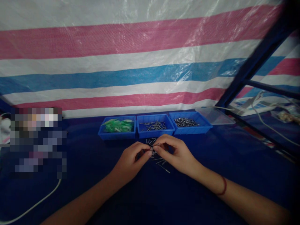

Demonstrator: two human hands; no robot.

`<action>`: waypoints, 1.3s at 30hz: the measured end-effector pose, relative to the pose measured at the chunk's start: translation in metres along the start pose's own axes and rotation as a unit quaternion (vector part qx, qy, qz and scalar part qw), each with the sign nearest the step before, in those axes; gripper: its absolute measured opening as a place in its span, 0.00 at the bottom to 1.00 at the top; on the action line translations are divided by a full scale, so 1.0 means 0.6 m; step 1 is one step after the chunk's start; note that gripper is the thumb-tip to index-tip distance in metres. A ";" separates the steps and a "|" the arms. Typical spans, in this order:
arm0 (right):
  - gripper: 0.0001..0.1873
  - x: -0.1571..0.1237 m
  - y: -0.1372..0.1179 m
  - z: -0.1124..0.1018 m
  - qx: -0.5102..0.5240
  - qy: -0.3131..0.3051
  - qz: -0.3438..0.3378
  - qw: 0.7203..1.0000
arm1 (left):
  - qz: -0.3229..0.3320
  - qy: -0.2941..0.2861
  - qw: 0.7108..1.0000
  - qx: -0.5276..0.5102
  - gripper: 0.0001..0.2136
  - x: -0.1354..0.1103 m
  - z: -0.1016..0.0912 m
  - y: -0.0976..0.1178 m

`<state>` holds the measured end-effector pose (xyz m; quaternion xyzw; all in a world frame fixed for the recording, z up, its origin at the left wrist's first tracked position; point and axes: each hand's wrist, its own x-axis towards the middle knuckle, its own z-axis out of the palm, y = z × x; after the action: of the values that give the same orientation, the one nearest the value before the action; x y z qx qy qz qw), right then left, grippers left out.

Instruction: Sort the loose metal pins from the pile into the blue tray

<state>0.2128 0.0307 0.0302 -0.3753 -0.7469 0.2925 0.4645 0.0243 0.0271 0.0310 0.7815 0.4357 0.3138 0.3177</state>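
My left hand [133,157] and my right hand [175,153] meet over the table, thumb and forefinger of each pinched together. A thin metal piece, seemingly a blind rivet [157,145], shows at the right fingertips. What the left fingertips pinch is too small and covered to make out. Below and behind the fingers lies a loose pile of metal blind rivets [161,162], partly hidden by both hands. One rivet [167,171] lies nearest me, its thin pin pointing away.
Behind the hands stand three blue bins: the left bin [117,136] with green plastic packets [118,125], the middle [156,133] and right [194,129] with metal rivets. A clear lid [217,116] adjoins the right bin. A white cable [39,204] crosses the table's left side.
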 end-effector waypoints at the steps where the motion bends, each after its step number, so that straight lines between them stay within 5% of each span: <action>1: 0.04 0.000 0.000 0.000 0.000 -0.001 -0.001 1.000 | 0.001 -0.001 1.000 -0.001 0.09 0.000 0.000 -0.001; 30: 0.03 -0.002 0.002 -0.002 -0.004 -0.015 0.002 1.000 | -0.008 0.036 0.999 -0.001 0.06 -0.001 0.000 0.003; 39: 0.04 -0.001 0.005 -0.002 -0.034 -0.073 -0.033 0.996 | 0.021 0.043 0.999 0.010 0.05 -0.004 -0.003 0.004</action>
<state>0.2150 0.0322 0.0279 -0.3439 -0.8003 0.2776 0.4052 0.0232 0.0246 0.0333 0.7798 0.4352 0.3492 0.2839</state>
